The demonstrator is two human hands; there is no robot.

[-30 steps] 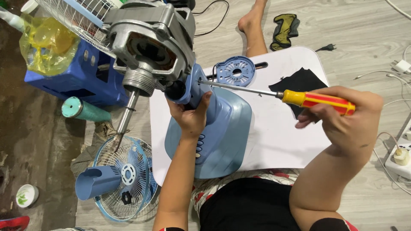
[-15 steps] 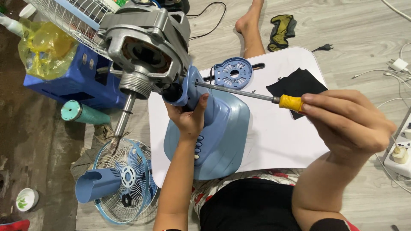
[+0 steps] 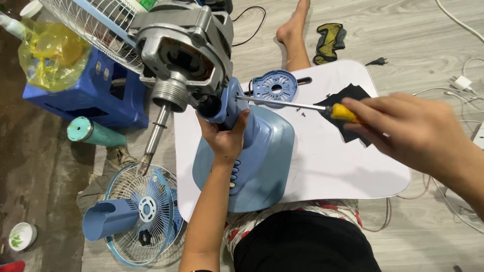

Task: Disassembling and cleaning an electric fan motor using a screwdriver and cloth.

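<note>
Left hand: we see our left hand (image 3: 225, 138) wrapped around the blue neck of the fan base (image 3: 252, 161), fingers closed on it, thumb up at 1 o'clock.
Right hand: our right hand (image 3: 413, 133) grips the yellow handle of the screwdriver (image 3: 302, 106), fingers clamped together around it.
Screwdriver: shaft runs level toward 9 o'clock; its tip meets the top of the neck, just under the motor.
Fan base: blue, lying on the white table (image 3: 327, 166), its broad foot toward 6 o'clock, a row of buttons showing beside our forearm.
Motor: grey metal fan motor (image 3: 181, 50) sits atop the neck at 11 o'clock from our left hand, its shaft (image 3: 154, 138) pointing down toward 7 o'clock.
Table items: round blue cover plate (image 3: 276, 86) at 12 o'clock of the base; black cloth (image 3: 353, 95) partly behind the handle.
Floor, 7 o'clock: fan grille (image 3: 143, 211) with a blue cylinder part (image 3: 106, 221) on it.
Floor, 10 o'clock: blue crate (image 3: 85, 95), yellow plastic bag (image 3: 50, 55), teal bottle (image 3: 93, 133).
</note>
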